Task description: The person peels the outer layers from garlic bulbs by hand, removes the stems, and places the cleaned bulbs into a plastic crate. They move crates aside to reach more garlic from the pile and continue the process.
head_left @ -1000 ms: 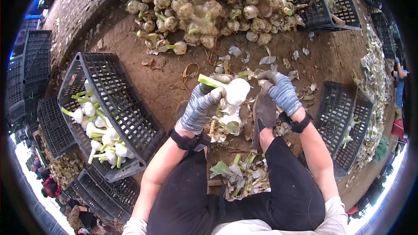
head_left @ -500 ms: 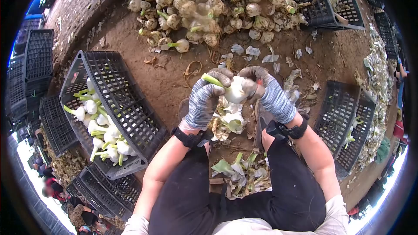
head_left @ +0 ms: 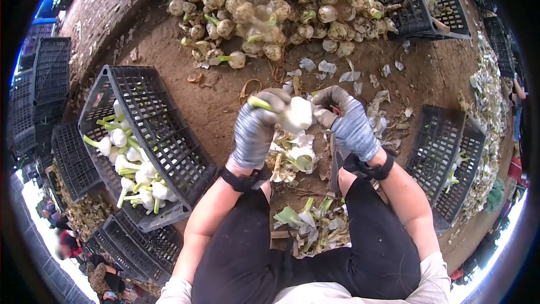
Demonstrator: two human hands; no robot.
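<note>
My left hand [head_left: 260,126], in a grey knitted glove, is closed round a garlic bulb [head_left: 297,115]. The bulb is white and peeled, and its green stem sticks out to the left past my fingers. Slightly apart from the bulb, on its right, my gloved right hand [head_left: 346,118] has its fingers curled in. A bit of something red shows at that palm, but most of it is hidden. Below both hands, loose garlic skins [head_left: 295,155] lie on the ground between my feet.
A black crate [head_left: 163,129] on the left holds several cleaned garlic bulbs [head_left: 135,163]. Dirty garlic [head_left: 270,11] is heaped ahead on the earth floor. More black crates [head_left: 436,146] stand at the right. Trimmed leaves and skins [head_left: 318,225] lie between my legs.
My left hand has shifted slightly left with the garlic bulb, blurred by motion. My right hand, which was touching the bulb, has come away from it.
</note>
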